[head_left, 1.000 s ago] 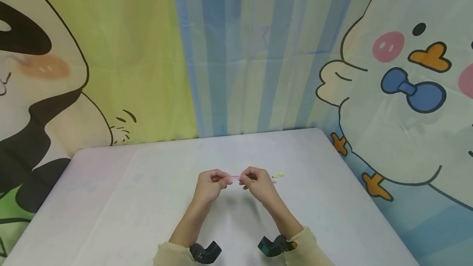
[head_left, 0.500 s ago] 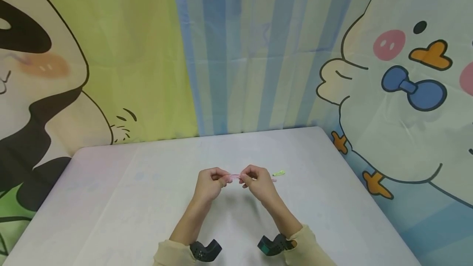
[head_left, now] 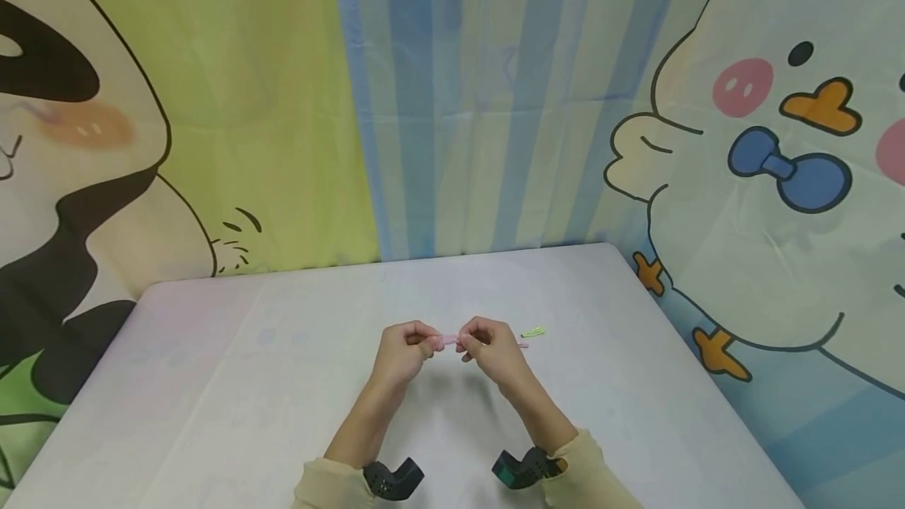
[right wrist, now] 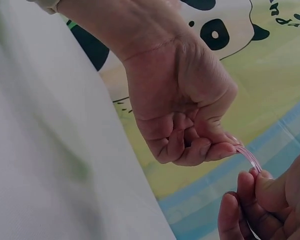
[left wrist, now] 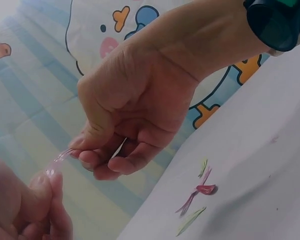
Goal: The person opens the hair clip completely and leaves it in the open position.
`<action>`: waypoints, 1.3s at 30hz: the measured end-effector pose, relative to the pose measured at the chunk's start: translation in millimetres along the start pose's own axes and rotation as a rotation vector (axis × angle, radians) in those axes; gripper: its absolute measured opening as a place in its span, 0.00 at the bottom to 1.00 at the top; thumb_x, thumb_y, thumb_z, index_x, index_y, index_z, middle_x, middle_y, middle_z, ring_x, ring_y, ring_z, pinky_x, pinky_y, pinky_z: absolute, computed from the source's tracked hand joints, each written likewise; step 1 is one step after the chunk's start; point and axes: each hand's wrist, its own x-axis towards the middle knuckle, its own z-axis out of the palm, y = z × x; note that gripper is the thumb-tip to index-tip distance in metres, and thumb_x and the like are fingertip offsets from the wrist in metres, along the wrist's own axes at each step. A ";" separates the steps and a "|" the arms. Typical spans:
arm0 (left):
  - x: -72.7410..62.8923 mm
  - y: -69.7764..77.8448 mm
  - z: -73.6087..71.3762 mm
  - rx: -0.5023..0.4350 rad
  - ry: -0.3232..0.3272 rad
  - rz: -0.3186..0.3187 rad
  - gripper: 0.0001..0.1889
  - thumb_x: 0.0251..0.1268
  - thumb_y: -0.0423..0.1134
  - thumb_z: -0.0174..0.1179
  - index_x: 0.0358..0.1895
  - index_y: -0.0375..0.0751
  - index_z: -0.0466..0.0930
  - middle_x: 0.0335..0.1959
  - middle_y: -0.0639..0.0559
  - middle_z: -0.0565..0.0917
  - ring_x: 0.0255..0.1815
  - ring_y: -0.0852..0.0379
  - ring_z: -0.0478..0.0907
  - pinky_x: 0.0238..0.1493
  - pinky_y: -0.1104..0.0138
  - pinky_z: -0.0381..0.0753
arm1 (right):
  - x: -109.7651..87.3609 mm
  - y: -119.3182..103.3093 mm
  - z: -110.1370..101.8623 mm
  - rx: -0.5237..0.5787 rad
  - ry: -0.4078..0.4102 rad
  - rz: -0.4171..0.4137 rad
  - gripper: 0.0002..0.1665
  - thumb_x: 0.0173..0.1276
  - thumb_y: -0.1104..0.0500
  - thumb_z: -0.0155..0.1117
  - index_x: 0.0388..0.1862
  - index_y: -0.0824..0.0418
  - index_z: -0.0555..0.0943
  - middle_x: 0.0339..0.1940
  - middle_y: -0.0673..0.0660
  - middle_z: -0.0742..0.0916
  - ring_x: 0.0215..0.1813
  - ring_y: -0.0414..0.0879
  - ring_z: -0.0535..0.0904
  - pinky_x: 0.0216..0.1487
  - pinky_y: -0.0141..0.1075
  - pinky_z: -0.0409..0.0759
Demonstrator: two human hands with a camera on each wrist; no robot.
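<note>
In front of me, both hands hold a slim pink snap hair clip [head_left: 450,339] stretched sideways between them above the table. My left hand [head_left: 401,352] pinches one end between thumb and index finger. At the other end, thumb and index finger of my right hand [head_left: 492,348] pinch it the same way. The right wrist view shows the clip [right wrist: 249,157] bowed in a curve, with narrow lengthwise strips. Both its ends are hidden under fingertips. A light-green hair clip [head_left: 533,332] lies on the table just beyond my right hand.
Beside the green clip, a pink piece [head_left: 523,346] partly shows behind my right hand. In the left wrist view a dark-pink, drop-shaped piece [left wrist: 206,189] lies among green and pink ones. The white table [head_left: 247,383] ends at a cartoon-printed curtain [head_left: 459,100].
Both hands stay almost in place and keep their pinch on the pink hair clip. Its visible middle part shifts slightly in shape between the fingers. The green clip lies still.
</note>
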 end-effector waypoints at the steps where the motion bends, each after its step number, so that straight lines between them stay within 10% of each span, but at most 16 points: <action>1: 0.2 -0.1 0.2 -0.002 0.003 0.003 0.02 0.61 0.29 0.61 0.32 0.34 0.83 0.26 0.50 0.83 0.31 0.55 0.75 0.35 0.66 0.73 | 0.0 -0.2 -0.1 0.000 0.001 -0.003 0.06 0.68 0.68 0.57 0.31 0.68 0.79 0.24 0.55 0.82 0.29 0.48 0.79 0.35 0.37 0.81; 6: 2.0 -2.3 -0.6 0.035 -0.012 0.090 0.02 0.60 0.33 0.64 0.33 0.39 0.84 0.27 0.51 0.84 0.33 0.56 0.77 0.37 0.66 0.75 | 3.0 1.1 -3.8 -0.030 0.027 0.018 0.06 0.68 0.66 0.58 0.32 0.67 0.80 0.25 0.55 0.83 0.29 0.44 0.79 0.36 0.39 0.82; 16: 10.6 -13.5 -6.3 0.418 0.006 0.736 0.12 0.53 0.42 0.70 0.42 0.49 0.87 0.28 0.62 0.84 0.30 0.67 0.74 0.33 0.71 0.74 | 7.2 1.8 -15.0 -0.073 0.064 0.067 0.08 0.67 0.63 0.60 0.33 0.67 0.82 0.25 0.56 0.85 0.29 0.43 0.81 0.38 0.41 0.83; 21: 14.1 -17.9 -6.6 0.445 0.048 0.924 0.11 0.52 0.39 0.70 0.41 0.46 0.87 0.30 0.60 0.85 0.33 0.66 0.74 0.30 0.68 0.76 | 6.6 1.6 -14.9 -0.061 0.041 0.045 0.09 0.67 0.62 0.61 0.34 0.69 0.82 0.26 0.57 0.86 0.30 0.43 0.81 0.37 0.38 0.83; 30: 13.7 -16.7 -9.9 0.452 0.101 1.048 0.11 0.49 0.36 0.71 0.38 0.43 0.88 0.30 0.57 0.84 0.36 0.62 0.76 0.35 0.73 0.78 | 7.1 1.9 -16.6 -0.084 -0.012 0.034 0.10 0.66 0.60 0.63 0.36 0.68 0.84 0.27 0.57 0.87 0.32 0.49 0.83 0.36 0.35 0.82; 39: 16.4 -19.1 -12.1 0.390 0.122 1.021 0.10 0.48 0.35 0.71 0.37 0.41 0.88 0.28 0.55 0.85 0.34 0.61 0.77 0.34 0.72 0.78 | 10.4 5.0 -21.7 -0.092 -0.112 0.035 0.18 0.65 0.50 0.64 0.42 0.64 0.85 0.35 0.58 0.89 0.39 0.53 0.85 0.43 0.37 0.83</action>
